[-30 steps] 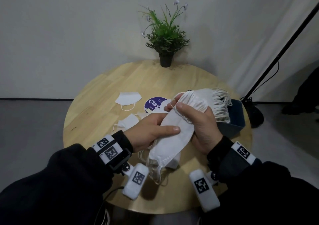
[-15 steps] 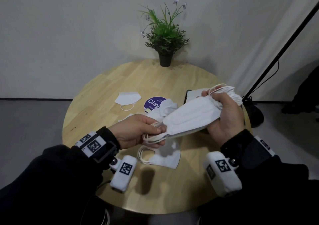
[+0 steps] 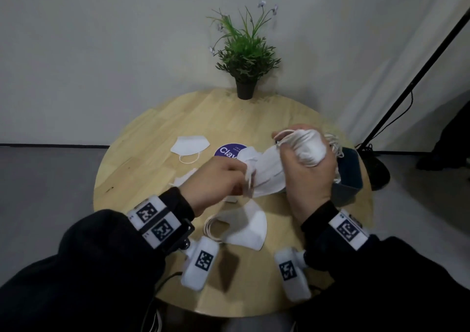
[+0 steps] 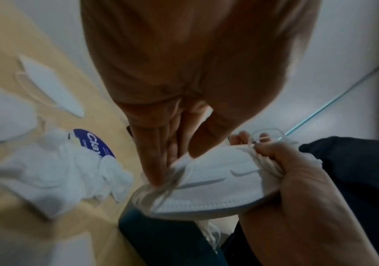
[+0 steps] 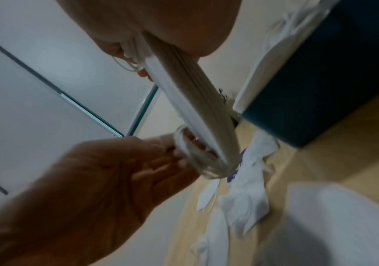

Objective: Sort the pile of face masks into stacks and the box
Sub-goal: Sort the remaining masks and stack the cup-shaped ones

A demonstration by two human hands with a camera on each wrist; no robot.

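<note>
A: The round desk [image 3: 142,138] carries loose masks, and the dark blue box [image 3: 349,176] sits at its right edge. Where does the work stand?

B: By the look of it, the person is squaring a bundle of masks [image 3: 267,171] before it goes into the box. It hangs in the air between both hands, over the box's near-left corner, touching neither desk nor box.

A: How should that step be done well?

B: He would judge it best to keep the right hand as the anchor and let the left one gather the trailing ear loops, so the folded edges line up and nothing snags on the box rim. The masks are light and floppy; a slack grip could let them fan out.

A: And the right hand [image 3: 305,171]?

B: Its fingers [image 4: 272,149] are curled tight round one end of the bundle, loops bunched in the fist.

A: The left hand [image 3: 213,184]?

B: Thumb against fingers [image 5: 161,162], nearly together, pinching the other end with its ear loops [image 5: 191,154]. Exactly how many masks it grips cannot be told.

A: What remains on the desk?

B: One flat mask [image 3: 190,144] far left, a small crumpled heap [image 4: 54,172] beside the purple sticker [image 3: 225,151], and a folded mask [image 3: 246,226] nearest the person.
</note>
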